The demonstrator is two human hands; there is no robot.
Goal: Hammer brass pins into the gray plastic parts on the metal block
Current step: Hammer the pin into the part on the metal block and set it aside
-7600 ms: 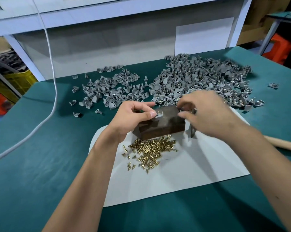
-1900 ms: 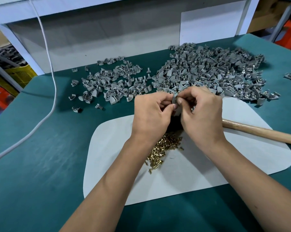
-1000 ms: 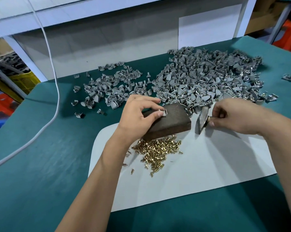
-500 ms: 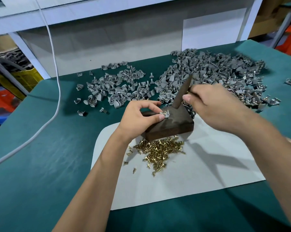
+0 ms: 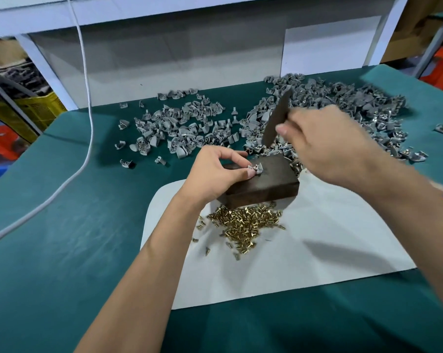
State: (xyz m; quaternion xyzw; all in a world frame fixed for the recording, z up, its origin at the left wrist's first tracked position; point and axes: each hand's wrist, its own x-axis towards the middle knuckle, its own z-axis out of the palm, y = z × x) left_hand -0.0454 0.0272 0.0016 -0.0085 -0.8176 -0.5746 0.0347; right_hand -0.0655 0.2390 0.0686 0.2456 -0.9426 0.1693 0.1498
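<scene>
White cable (image 5: 86,103) trails down far left of the counter (image 5: 62,238). Small heap of gray parts (image 5: 179,126) beyond. Left hand (image 5: 215,174), grip pinched on one gray part (image 5: 258,169), pins it to the metal block (image 5: 266,183). Brass pins (image 5: 243,221) lie loose just near of the block, on a white sheet (image 5: 317,250). Right hand (image 5: 330,146), grip clamped round the hammer (image 5: 276,121), head raised above block. Risk: fingertips sit right beside the strike point; an off-line blow could hit them or tip the pin.
</scene>
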